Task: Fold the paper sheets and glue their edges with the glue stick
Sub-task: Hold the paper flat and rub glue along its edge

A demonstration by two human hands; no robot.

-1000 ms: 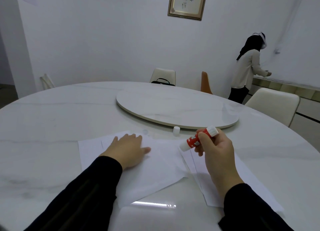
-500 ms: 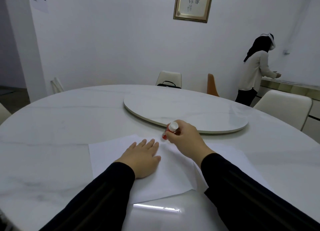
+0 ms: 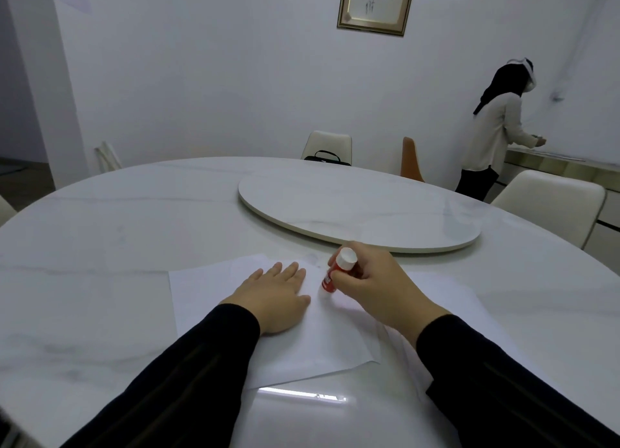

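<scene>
The right hand (image 3: 375, 286) makes the grip: its fingers are curled round the red glue stick (image 3: 339, 273), which stands tilted, its white end up and its lower tip down on the paper. The left hand (image 3: 273, 296) lies flat with straight fingers just beside the stick and presses the folded sheet (image 3: 235, 279) against the tabletop (image 3: 117, 232). This sheet lies directly in front of the person, and it overlaps a second sheet (image 3: 449, 290) that reaches out to the right under the right arm.

I judge that the step in hand is the gluing of an edge of the folded sheet. The next move probably calls for drawing the stick along that edge with light, even pressure, while the flat hand holds the paper so it does not slide or wrinkle. The cap of the stick is not visible.
</scene>
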